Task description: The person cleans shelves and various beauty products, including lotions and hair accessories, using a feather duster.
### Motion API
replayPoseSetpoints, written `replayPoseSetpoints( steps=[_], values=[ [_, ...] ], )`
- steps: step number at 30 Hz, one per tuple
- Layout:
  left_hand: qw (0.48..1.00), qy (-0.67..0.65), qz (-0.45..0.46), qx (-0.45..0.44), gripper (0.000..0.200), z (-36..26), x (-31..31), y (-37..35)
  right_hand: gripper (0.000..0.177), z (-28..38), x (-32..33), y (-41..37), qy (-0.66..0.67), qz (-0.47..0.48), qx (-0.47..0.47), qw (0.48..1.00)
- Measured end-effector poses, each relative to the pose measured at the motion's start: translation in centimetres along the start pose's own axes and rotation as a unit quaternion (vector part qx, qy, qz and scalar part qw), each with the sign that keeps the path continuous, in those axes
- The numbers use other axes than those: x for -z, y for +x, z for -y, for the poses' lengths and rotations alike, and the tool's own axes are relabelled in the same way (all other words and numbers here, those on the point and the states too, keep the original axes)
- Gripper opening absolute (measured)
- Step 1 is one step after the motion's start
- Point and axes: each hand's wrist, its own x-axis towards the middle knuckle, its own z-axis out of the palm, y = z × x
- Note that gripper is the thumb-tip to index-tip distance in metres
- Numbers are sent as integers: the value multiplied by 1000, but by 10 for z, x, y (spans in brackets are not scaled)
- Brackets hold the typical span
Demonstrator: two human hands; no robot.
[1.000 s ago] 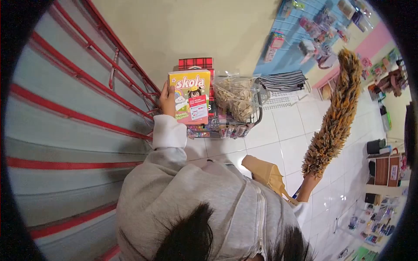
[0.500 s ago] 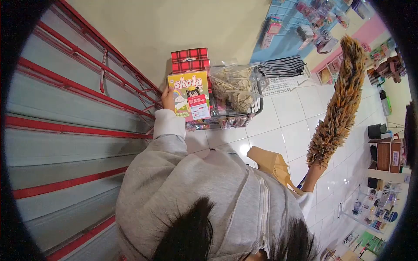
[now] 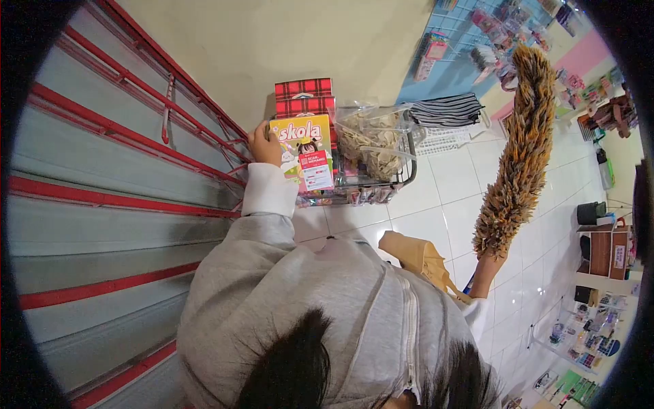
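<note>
The left hand [image 3: 262,144] is closed on the box's [image 3: 310,153] edge, keeping it standing at the basket's [image 3: 409,170] left end, front showing. The right hand [image 3: 487,262] grips the duster [image 3: 518,150], pointing up, right of the basket, probably to keep it out of the way.

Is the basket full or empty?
Full: a clear bag, plaid boxes and packets fill the basket; left hand holds the skola box against it.

The yellow cardboard box [image 3: 304,155] shows the word "skola" in red letters; its smaller label text is unreadable.
</note>
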Motion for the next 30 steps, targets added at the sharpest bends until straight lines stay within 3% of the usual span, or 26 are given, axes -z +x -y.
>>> replayPoseSetpoints(
  steps=[9,12,16,23,26,30],
  values=[
    [989,-5,79,-122,28,-30,3,10,44,-4,-3,1,2,-4,-3,1000],
    [985,-67,121,-107,28,-54,-2,-5,44,-4,-3,1,1,-5,-4,1000],
    [971,-51,161,-170,29,-71,-13,-21,44,-5,-2,1,0,-9,-6,1000],
    [960,-53,198,-190,29,-63,-31,-48,43,-10,3,-1,-7,-17,-21,1000],
    [960,-74,208,-174,28,-55,-26,-51,43,-13,7,-2,-10,-20,-26,999],
    [975,-68,122,-172,30,-46,-9,-50,43,-17,10,0,-15,-17,-32,999]
  ],
)
